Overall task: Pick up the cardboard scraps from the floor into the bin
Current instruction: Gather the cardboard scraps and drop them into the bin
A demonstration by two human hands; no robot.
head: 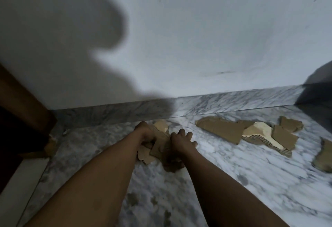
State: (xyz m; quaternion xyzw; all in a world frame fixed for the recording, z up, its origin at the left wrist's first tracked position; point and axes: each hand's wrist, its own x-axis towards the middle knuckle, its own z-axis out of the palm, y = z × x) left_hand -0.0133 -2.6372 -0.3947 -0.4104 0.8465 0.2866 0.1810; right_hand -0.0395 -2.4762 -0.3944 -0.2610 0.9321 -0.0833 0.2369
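Both forearms reach in from the bottom of the frame to a small pile of cardboard scraps (158, 147) on the marble floor (224, 176), just below centre.

Left hand (144, 134): at the left edge of the pile, fingers curled down over the scraps and grasping them. One pale piece sticks out above the knuckles; brown pieces show below the wrist.

Right hand (180, 141): lies on the right side of the same pile. The upper fingers (188, 135) are spread and fairly straight, tips resting on the floor just past the cardboard. Lower down the hand is in shadow and blurred, so I cannot tell whether the thumb pinches a scrap.

The pile sits between and partly under the 2 hands.

Loose scraps (222, 130) remain to the right of centre: a long brown strip, a pale torn piece showing corrugation, and smaller brown bits touching or overlapping. Another scrap (323, 156) lies at the right edge, apart from these.

Upper frame: white wall (215, 29) with a large shadow at upper left. Marble skirting (233, 101) runs along its base. A brown wooden post (21, 104) stands at the left edge.
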